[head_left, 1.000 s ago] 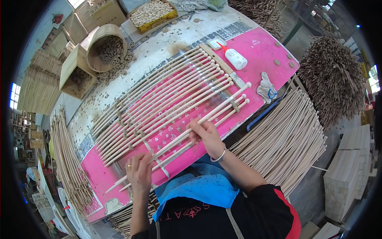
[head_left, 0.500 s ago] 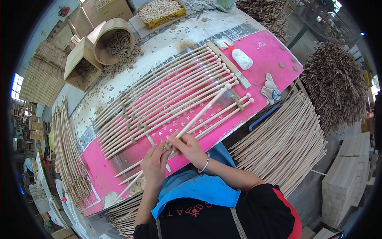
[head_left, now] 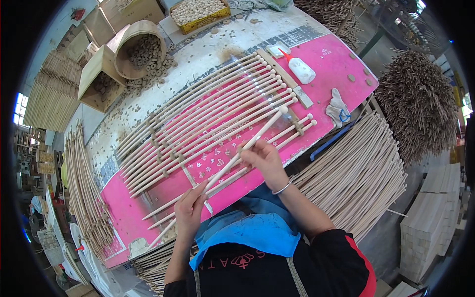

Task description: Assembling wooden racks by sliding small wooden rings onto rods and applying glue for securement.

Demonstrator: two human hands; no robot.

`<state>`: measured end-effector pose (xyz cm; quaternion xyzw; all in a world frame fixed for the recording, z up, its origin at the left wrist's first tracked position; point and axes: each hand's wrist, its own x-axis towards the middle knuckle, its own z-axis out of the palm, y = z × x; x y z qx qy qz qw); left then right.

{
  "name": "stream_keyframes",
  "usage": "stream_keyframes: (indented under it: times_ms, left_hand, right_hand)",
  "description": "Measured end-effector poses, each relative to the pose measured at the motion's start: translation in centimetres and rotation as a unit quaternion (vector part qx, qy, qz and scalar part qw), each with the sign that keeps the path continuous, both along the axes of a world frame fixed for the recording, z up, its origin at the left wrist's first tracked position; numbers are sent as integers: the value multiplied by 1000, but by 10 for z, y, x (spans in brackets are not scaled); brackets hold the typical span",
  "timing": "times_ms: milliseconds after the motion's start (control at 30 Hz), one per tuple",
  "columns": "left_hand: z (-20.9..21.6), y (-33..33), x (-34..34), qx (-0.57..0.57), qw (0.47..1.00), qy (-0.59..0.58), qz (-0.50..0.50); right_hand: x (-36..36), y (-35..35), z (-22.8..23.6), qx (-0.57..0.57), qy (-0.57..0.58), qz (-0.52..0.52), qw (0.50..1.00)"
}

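A long pale wooden stick with a ball end slants across the front of the pink board. Its lower part runs through the closed fingers of my left hand. Farther up the same stick, my right hand pinches it between thumb and fingers; whether a small ring is under those fingertips is hidden. Beyond my hands lies a row of similar ball-ended sticks, several with small brown wooden rings on them. Two more ball-ended sticks lie just right of the held one, partly beneath my right hand.
A wooden strip borders the ball ends, with a white glue bottle and a glove to its right. Wooden containers of rings stand far left, a yellow tray of balls at the back. Bundled sticks lie right.
My right hand has slid up and right along the stick, away from my left hand. My left hand stays on the stick's lower part, slightly lower than before.
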<state>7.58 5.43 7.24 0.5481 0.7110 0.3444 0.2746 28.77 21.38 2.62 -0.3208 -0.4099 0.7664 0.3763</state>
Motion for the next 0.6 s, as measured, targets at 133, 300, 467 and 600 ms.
stream_keyframes:
  times_ms: [133,300,467,600]
  left_hand:
    - [0,-3,-4,0,1000,-16,-4]
    - [3,-1,0,18,999,45,-4]
    - [1,1,1,31,998,56,20]
    - [2,7,4,49,995,91,10]
  right_hand:
    - [18,15,-6,36,-17,-54,998]
    - [22,13,-3,21,0,-64,998]
    - [29,14,3,9,13,-41,999]
    - [37,17,-12,16,-42,-61,997]
